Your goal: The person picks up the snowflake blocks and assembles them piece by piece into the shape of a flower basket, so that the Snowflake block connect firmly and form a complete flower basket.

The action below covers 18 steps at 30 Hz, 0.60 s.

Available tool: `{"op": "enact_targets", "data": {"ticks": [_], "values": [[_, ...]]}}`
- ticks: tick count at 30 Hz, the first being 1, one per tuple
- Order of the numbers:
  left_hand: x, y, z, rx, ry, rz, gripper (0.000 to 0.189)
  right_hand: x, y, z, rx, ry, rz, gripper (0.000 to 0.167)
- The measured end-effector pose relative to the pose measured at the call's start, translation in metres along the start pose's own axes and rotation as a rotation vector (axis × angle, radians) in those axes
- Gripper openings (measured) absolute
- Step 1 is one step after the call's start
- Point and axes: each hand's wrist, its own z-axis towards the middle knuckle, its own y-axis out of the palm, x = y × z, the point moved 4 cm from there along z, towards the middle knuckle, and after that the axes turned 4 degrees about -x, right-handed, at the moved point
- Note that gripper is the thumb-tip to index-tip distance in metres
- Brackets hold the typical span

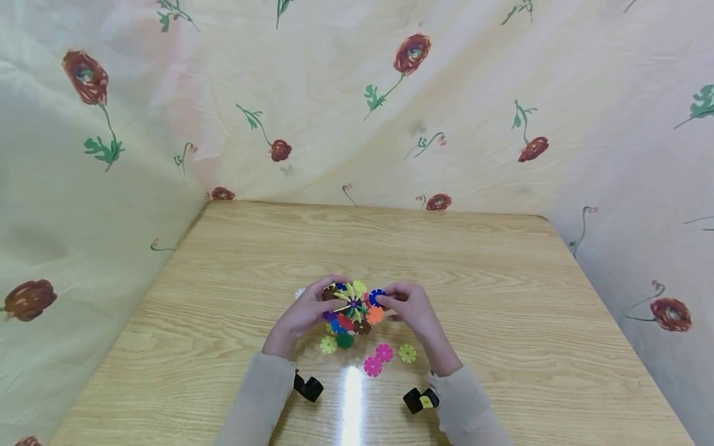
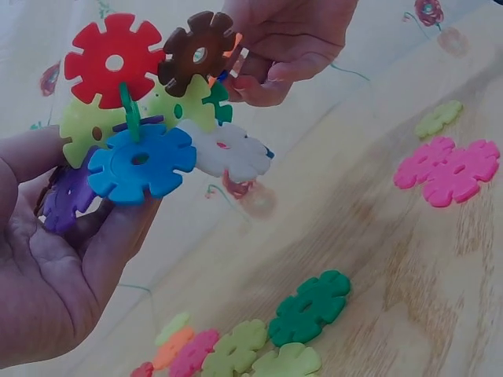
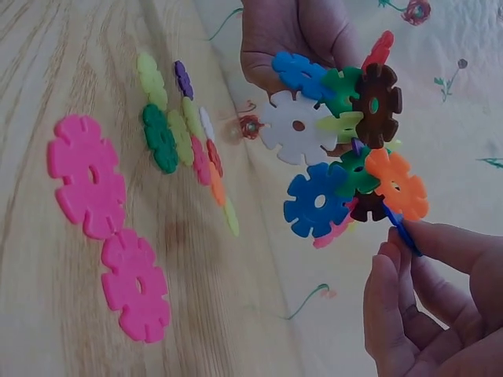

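Note:
My left hand grips a cluster of interlocked, notched plastic discs above the table. In the left wrist view a red disc, a brown disc and a light blue disc stick out of the cluster at different angles. Between thumb and fingers, my right hand pinches a dark blue disc at the cluster's right side, close to an orange disc. The dark blue disc touches the cluster, but whether its slot is fully seated I cannot tell.
Several loose discs lie beneath and in front of the cluster, among them a green disc. Two pink discs lie together near a yellow-green disc. A flowered cloth hangs around the wooden table.

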Motion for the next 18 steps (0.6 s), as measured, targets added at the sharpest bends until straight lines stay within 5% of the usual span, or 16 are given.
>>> {"op": "enact_targets", "data": {"ticks": [18], "values": [[0.005,0.003,0.002,0.018,0.002,0.195,0.039,0.012,0.004,0.004,-0.054,0.002,0.015,0.018]]}}
